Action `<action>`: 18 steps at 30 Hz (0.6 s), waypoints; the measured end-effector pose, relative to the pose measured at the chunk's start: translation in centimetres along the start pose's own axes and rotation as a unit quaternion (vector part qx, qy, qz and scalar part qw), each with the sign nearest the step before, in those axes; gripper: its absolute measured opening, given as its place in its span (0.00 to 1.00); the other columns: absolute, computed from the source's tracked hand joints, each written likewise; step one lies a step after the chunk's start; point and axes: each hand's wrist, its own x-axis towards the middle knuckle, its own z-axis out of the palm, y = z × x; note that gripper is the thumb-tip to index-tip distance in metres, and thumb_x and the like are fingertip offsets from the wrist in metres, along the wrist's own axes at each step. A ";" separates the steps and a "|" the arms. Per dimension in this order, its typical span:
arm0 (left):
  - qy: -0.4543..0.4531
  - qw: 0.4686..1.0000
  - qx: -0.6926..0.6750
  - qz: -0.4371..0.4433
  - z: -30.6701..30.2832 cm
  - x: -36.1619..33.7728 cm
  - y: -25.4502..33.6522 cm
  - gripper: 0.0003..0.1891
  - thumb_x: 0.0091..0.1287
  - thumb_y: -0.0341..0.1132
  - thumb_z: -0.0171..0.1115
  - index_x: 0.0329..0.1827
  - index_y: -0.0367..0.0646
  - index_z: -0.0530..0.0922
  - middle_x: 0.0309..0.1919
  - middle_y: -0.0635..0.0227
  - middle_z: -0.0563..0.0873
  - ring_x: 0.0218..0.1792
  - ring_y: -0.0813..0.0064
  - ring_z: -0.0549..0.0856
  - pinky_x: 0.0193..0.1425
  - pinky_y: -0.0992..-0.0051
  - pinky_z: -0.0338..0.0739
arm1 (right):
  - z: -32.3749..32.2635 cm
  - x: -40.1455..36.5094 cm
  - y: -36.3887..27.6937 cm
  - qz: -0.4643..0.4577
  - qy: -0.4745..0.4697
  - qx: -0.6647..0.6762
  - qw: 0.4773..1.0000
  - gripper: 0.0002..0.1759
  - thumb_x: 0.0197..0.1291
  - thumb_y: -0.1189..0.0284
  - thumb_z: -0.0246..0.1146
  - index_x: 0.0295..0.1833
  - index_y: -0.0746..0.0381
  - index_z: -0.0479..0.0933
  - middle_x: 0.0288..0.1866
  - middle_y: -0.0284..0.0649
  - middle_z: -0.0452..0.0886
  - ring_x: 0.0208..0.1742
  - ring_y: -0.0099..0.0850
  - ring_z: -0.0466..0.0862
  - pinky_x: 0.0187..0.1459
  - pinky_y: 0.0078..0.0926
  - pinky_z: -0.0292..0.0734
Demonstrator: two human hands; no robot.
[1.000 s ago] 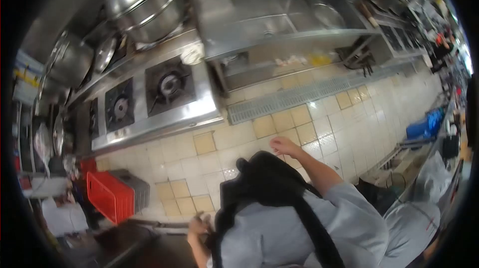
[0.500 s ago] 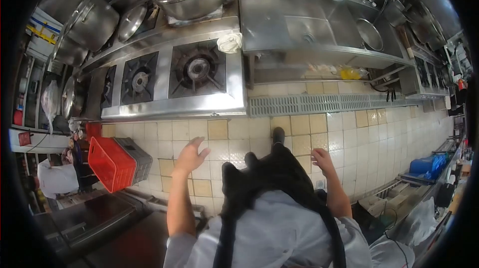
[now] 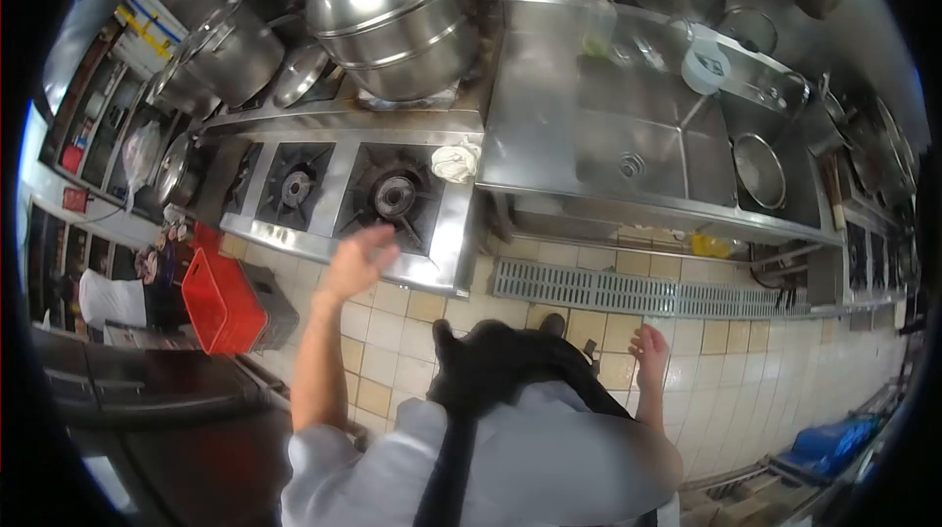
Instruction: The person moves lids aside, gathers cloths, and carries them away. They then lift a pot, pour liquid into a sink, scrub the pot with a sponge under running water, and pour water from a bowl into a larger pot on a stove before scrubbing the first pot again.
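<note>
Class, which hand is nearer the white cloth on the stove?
Left. The left hand is raised by the burner below the white cloth; the right hand hangs apart over floor tiles.

The left hand [image 3: 355,257] is lifted, fingers spread and empty, over the front edge of the stove [image 3: 339,174], near the burner [image 3: 394,195] beside a white cloth [image 3: 453,162]. The right hand [image 3: 650,345] hangs low, loose and empty, above the floor [image 3: 392,331] near the grate [image 3: 608,287]
</note>
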 end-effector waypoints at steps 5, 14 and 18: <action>0.144 0.988 -0.048 -0.011 -6.2 6.3 0.6 0.21 0.71 0.41 0.68 0.60 0.34 0.83 0.52 0.53 0.90 0.51 0.70 0.89 0.55 0.69 0.83 | 1.8 6.6 -8.3 -0.042 0.007 0.061 0.997 0.19 0.73 0.61 0.64 0.62 0.62 0.78 0.50 0.38 0.85 0.43 0.24 0.83 0.43 0.26 0.82; 0.346 0.936 -0.034 -0.057 -21.1 22.0 -0.1 0.24 0.70 0.45 0.68 0.58 0.33 0.84 0.46 0.57 0.91 0.49 0.71 0.88 0.56 0.71 0.80 | 15.1 13.5 -21.6 -0.076 -0.102 0.029 0.991 0.19 0.74 0.63 0.62 0.64 0.61 0.77 0.53 0.36 0.85 0.46 0.25 0.83 0.47 0.28 0.82; 0.379 0.912 -0.147 -0.061 -27.7 31.5 -5.9 0.36 0.68 0.54 0.69 0.70 0.35 0.75 0.59 0.60 0.85 0.56 0.70 0.83 0.58 0.69 0.77 | 24.1 17.5 -30.6 -0.109 -0.165 0.002 0.980 0.20 0.75 0.64 0.61 0.66 0.60 0.75 0.56 0.38 0.84 0.47 0.24 0.83 0.46 0.27 0.82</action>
